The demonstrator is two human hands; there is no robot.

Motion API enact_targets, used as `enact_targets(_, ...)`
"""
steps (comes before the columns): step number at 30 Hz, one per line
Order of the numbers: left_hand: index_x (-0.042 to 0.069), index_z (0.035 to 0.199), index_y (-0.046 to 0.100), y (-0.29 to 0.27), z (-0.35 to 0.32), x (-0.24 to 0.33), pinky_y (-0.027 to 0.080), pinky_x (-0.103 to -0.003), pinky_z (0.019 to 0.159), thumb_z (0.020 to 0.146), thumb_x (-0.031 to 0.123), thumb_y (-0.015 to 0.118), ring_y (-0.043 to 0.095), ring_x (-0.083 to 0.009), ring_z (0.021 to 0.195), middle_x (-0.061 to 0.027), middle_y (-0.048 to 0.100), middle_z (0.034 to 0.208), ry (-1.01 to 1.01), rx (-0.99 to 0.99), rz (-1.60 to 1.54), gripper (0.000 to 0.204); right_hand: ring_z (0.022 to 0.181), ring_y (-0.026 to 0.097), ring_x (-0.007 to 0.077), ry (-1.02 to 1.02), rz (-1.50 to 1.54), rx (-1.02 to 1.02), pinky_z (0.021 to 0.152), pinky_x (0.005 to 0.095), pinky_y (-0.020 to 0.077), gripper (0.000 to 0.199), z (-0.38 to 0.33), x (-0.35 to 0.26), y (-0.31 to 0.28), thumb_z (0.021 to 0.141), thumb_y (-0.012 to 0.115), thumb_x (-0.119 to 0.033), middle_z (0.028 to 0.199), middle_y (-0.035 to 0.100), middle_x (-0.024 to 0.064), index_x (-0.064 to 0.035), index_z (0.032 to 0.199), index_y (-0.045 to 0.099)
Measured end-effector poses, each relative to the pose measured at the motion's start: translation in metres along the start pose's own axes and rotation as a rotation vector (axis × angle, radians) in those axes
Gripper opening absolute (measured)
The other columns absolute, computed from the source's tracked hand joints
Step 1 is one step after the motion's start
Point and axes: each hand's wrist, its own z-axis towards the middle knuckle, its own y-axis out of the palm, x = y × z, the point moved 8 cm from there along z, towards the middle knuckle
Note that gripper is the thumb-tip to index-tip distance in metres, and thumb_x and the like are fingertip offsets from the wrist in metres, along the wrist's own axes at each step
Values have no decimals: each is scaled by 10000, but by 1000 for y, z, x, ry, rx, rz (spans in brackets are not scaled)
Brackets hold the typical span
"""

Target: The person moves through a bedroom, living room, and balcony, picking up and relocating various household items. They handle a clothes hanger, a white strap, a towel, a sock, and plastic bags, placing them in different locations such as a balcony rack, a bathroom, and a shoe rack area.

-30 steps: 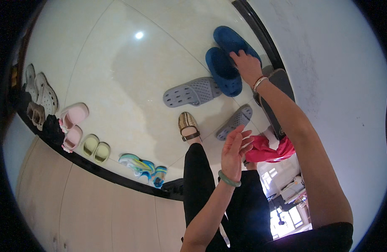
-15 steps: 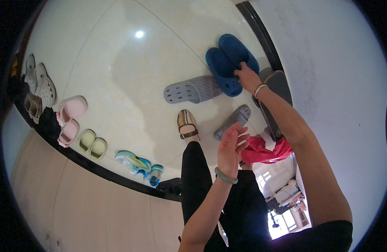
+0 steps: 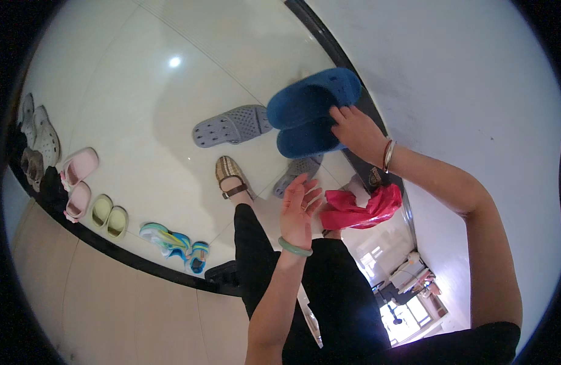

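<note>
1. Blue slippers, a pair stacked one on the other, are lifted above the glossy white floor, near the dark strip at the foot of the wall.
2. My right hand has its fingers closed around the pair's right-hand side; the long axis runs roughly left to right, tilted up toward the wall.
3. My left hand hangs open and empty, fingers spread and pointing up, below the slippers and well apart from them. The right hand is the one on the pair; the slippers lie up and slightly right of the left hand.
4. One grey perforated clog lies just left of the blue pair; another grey clog lies below them.
5. My foot in a woven brown shoe stands on the floor.
6. Something red shows at my waist.
7. More small shoes line the far left edge.
</note>
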Motion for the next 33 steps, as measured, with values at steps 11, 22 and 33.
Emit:
enact_targets(11, 89, 1321, 506, -4, -1, -36, 465, -331, 918, 1000, 250, 508, 584, -167, 1052, -73, 600, 1206, -30, -3, 27, 359, 1092, 496, 251, -101, -59, 35, 1055, 395, 353, 145, -83, 28, 113, 745, 636, -167, 1192, 534, 100, -98, 823, 738)
enact_targets(22, 114, 1279, 552, -27, -5, -35, 498, -308, 860, 1003, 261, 504, 615, -161, 992, -62, 623, 1172, -115, 28, 184, 316, 1242, 447, 311, 264, 204, -12, 1032, 484, 367, 277, -102, -29, 68, 797, 621, -124, 1458, 384, 155, -77, 1063, 683)
enact_targets(33, 128, 1224, 595, -77, -70, 67, 517, -302, 797, 992, 271, 535, 639, -146, 924, -45, 671, 1066, -48, 133, 247, 279, 1047, 592, 325, 460, 798, -85, 819, 428, 511, 216, -118, -154, -5, 834, 536, -82, 1114, 583, 149, -83, 1023, 639)
